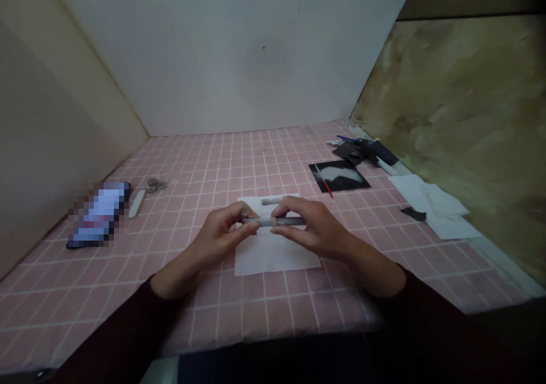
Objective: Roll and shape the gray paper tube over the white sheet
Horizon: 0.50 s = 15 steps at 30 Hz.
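Between my two hands a thin grey rod [267, 222] is held level above a white paper sheet [277, 256]. My left hand [228, 228] pinches its left end between thumb and fingers. My right hand [313, 224] grips the right part, where a darker length runs under the fingers; a small tan spot shows beside the right fingertips. Just behind the rod, a second short grey piece [271, 201] lies near the paper's far edge, its right end hidden by my right hand.
Left on the pink tiled cloth [191, 173] lie a blurred phone [99, 213], a white strip [137, 203] and small coiled items [153, 185]. Right: a black sheet with white powder [340, 175], a red stick [327, 188], dark scraps [354, 152] and white papers [443, 207]. Walls enclose the back and sides.
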### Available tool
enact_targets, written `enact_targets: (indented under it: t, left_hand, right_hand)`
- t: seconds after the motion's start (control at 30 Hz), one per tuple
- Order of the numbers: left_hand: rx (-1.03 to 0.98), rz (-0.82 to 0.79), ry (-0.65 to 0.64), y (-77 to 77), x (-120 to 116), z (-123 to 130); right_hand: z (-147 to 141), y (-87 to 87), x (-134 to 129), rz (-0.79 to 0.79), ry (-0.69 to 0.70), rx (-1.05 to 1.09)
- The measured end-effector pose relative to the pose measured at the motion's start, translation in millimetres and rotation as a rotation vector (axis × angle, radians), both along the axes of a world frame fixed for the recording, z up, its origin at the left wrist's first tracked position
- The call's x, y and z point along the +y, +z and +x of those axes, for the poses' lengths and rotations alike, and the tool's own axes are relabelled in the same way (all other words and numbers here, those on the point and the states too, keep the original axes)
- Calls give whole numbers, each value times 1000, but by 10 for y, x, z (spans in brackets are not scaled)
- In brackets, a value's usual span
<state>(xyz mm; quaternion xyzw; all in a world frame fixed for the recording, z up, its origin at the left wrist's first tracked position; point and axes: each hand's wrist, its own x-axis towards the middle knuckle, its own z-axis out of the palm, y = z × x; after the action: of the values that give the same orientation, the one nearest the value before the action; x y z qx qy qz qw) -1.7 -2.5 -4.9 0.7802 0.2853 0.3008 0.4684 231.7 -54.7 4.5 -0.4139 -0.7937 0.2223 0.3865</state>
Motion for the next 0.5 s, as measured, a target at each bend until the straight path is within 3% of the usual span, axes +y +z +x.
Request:
enact_targets:
  t: [0.1,0.2,0.27,0.4,0.5]
  left_hand:
    - [-3,-9,-1,10,1,9]
    - [-53,-116,-10,28,-3,14]
    - [-65,-164,-19,45,-14,10]
    - [-28,-48,42,94,-15,-28]
    - [-55,-44,104,111,12,-46]
  right_hand:
    - [-10,12,-13,94,-11,-74]
    - [-10,18,-23,148,0,-99]
    - [4,28,-21,81,6,-55]
    - [88,54,14,-200,-1,160]
    - [113,52,29,-247,-17,254]
